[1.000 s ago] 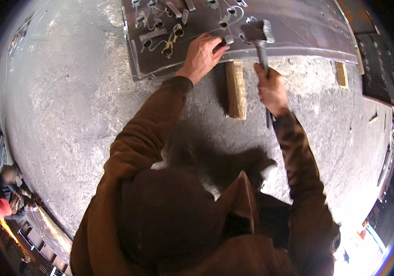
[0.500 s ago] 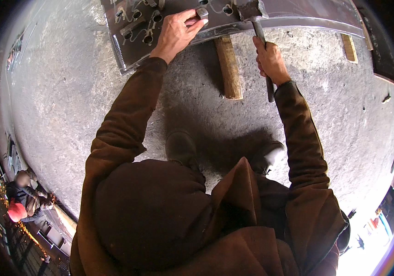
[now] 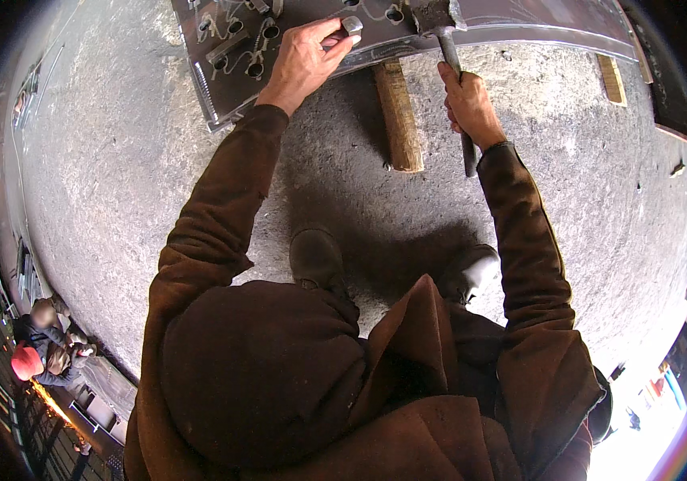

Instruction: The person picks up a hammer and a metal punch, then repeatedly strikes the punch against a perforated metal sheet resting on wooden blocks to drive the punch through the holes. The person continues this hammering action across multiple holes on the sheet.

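Observation:
My left hand (image 3: 305, 62) is closed around a short metal piece, perhaps a chisel or punch (image 3: 351, 28), whose blunt grey end shows past the fingertips; its lower part is hidden. That hand is over the dark steel plate (image 3: 512, 14), near its front edge. My right hand (image 3: 472, 103) grips a hammer (image 3: 449, 50) by its shaft. The hammer's heavy head is over the plate's edge, to the right of the metal piece and apart from it. Several round holes with welded metal bits (image 3: 255, 64) show on the plate left of my left hand.
A wooden block (image 3: 399, 120) juts from under the plate, and another block (image 3: 612, 80) lies farther right. My boots (image 3: 317, 256) stand on the rough concrete floor (image 3: 119, 200). At the lower left a co-worker (image 3: 42, 341) is bent over, with orange sparks (image 3: 50, 401) nearby.
My hands, the hammer and the metal piece have hardly moved. The view has shifted slightly. At the lower left the sparks have narrowed into a brighter streak.

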